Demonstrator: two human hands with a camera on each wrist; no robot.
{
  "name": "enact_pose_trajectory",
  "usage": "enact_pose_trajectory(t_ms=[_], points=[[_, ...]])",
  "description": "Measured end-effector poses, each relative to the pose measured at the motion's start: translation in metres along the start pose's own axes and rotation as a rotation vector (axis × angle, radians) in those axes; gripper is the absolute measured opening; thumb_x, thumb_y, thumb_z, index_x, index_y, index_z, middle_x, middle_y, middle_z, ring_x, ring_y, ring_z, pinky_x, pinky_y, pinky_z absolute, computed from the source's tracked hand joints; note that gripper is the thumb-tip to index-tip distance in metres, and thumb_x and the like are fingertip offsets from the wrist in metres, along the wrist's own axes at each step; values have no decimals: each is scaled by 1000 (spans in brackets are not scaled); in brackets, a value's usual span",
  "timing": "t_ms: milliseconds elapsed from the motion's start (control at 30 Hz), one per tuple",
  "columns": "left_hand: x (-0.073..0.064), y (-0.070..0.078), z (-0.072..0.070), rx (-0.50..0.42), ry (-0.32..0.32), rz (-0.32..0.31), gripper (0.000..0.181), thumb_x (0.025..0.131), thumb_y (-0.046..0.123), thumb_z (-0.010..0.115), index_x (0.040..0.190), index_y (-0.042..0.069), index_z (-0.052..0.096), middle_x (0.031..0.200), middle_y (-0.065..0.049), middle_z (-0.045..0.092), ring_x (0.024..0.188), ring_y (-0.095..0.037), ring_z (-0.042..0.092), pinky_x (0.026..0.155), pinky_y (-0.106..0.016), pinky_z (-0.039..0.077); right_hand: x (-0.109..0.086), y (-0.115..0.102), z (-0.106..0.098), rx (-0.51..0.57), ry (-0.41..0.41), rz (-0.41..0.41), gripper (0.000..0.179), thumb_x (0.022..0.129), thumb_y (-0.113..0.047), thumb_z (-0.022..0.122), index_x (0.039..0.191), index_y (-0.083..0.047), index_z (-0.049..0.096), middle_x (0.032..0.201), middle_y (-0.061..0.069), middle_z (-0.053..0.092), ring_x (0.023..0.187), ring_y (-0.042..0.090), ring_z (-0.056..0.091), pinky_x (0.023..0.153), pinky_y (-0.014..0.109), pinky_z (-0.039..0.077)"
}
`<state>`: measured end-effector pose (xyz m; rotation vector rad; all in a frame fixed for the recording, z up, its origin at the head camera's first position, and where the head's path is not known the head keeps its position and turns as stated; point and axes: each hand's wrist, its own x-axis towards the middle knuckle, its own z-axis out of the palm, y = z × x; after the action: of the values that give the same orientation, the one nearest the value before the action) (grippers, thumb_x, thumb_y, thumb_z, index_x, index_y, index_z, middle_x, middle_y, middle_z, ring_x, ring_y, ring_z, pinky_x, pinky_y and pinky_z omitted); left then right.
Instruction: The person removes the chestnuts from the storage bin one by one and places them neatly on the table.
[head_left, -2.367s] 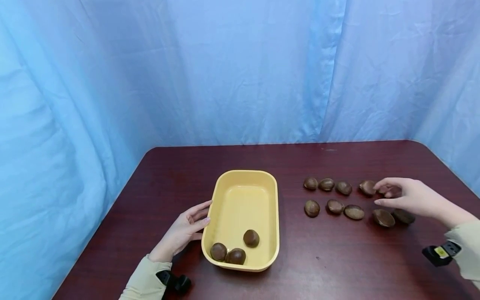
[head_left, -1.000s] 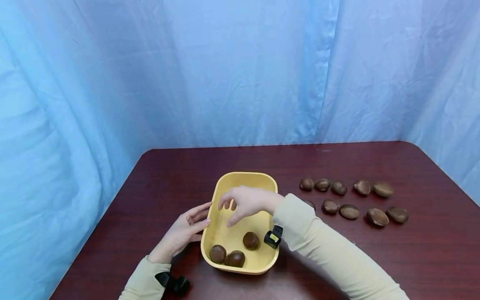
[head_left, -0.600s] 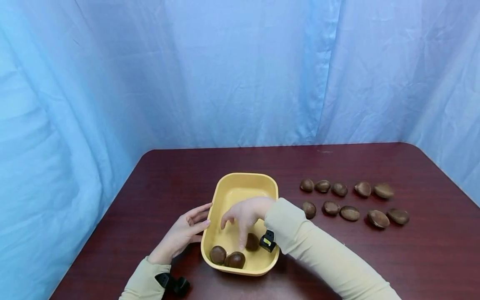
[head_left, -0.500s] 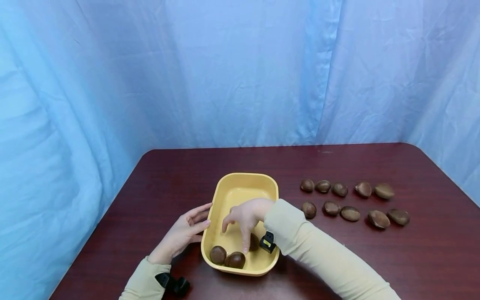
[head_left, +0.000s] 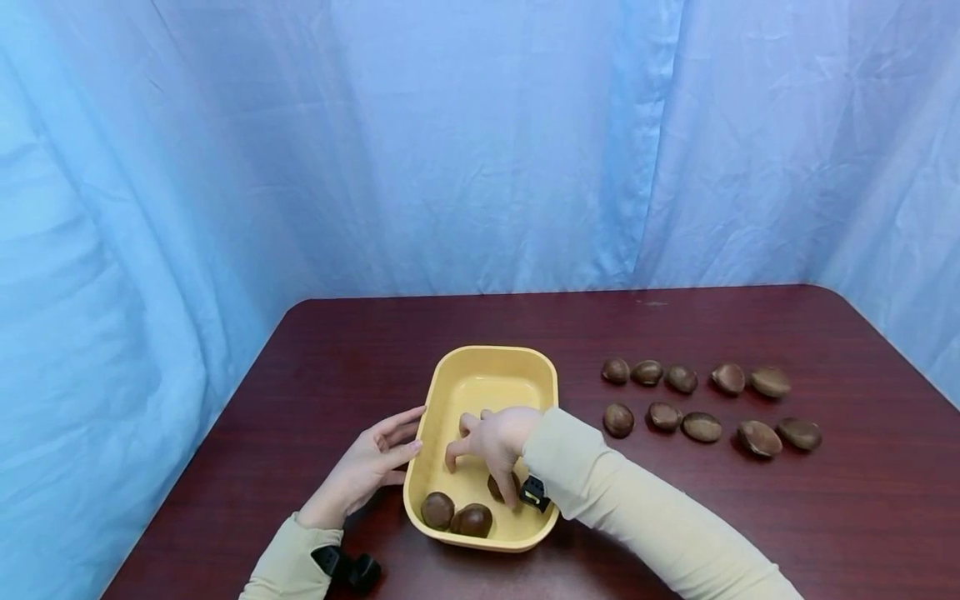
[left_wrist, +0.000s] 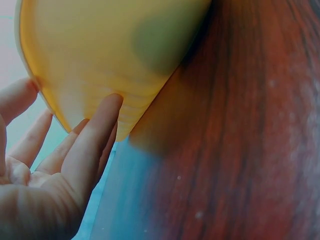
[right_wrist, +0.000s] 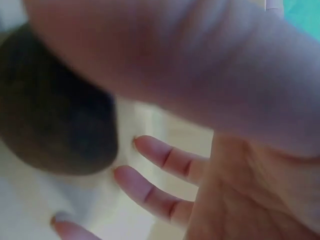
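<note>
Inside a yellow plastic tray (head_left: pixel 493 354), my right hand (head_left: pixel 491 446) is spread over a brown chestnut (head_left: pixel 495 487), partly covered by the thumb. In the right wrist view the thumb crosses in front of that chestnut (right_wrist: pixel 60 115), and the other fingers (right_wrist: pixel 155 195) extend loosely beside it. Two more chestnuts, one at the corner (head_left: pixel 437 510) and a darker one (head_left: pixel 474 520), lie side by side at the tray's near end. My left hand (head_left: pixel 363 467) rests against the tray's left wall, its fingers (left_wrist: pixel 95 135) fairly straight along the outside.
Several chestnuts (head_left: pixel 701 427) lie in two loose rows on the dark red wooden table (head_left: pixel 360 350), right of the tray. Pale blue curtains (head_left: pixel 480 150) hang behind and at both sides.
My right hand has come from the chestnuts at the right into the tray, then lowered toward the near chestnut there. The left hand has stayed at the tray's wall.
</note>
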<state>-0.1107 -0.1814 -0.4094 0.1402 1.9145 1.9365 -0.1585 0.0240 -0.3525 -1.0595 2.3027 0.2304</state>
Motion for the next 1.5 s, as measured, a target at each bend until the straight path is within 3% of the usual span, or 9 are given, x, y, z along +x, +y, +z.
enact_pose_trajectory(t_ms=[200,400,533,700,967,1300,1500], points=[[-1,-1,1,7,3,-3,63,96,16,56,150,6,25,149,-27,30,117,-32,56,83,-44,54,1,2,3,152,-2,8,67,59,-11,91,107,-41,53,108,-6,39,79,11,51,58,20,48],[-1,-1,3,13,8,-2,62,96,15,55,149,5,26,149,-27,31,117,-31,57,83,-43,55,6,8,5,302,27,-56,32,65,5,79,77,-17,58,80,-6,48,57,6,47,46,16,40],[0,0,4,20,13,1,61,96,15,56,149,5,26,148,-27,31,116,-31,57,82,-43,55,10,11,5,357,70,-83,27,67,8,72,65,-13,56,62,-7,49,48,5,43,44,17,35],[0,0,3,18,13,1,63,95,16,57,149,5,26,148,-27,31,117,-30,57,82,-42,55,12,13,5,423,151,-126,22,66,6,74,66,-11,61,59,-8,51,50,4,44,46,16,36],[-1,0,2,30,16,2,63,95,17,57,149,5,26,148,-28,31,116,-31,57,82,-42,55,4,17,-13,451,369,-305,16,69,3,72,70,-7,60,62,-7,53,54,3,42,51,16,33],[0,0,3,43,35,0,62,95,16,57,149,5,27,148,-27,32,117,-29,56,82,-42,55,-23,20,-32,409,566,-378,16,73,-4,73,75,-11,59,73,-4,51,68,7,45,62,19,38],[-1,1,4,37,34,1,61,96,14,55,149,5,27,147,-27,32,114,-28,58,82,-42,55,-47,29,-32,383,644,-385,16,74,-5,72,75,-13,58,78,-2,49,71,10,43,63,20,37]])
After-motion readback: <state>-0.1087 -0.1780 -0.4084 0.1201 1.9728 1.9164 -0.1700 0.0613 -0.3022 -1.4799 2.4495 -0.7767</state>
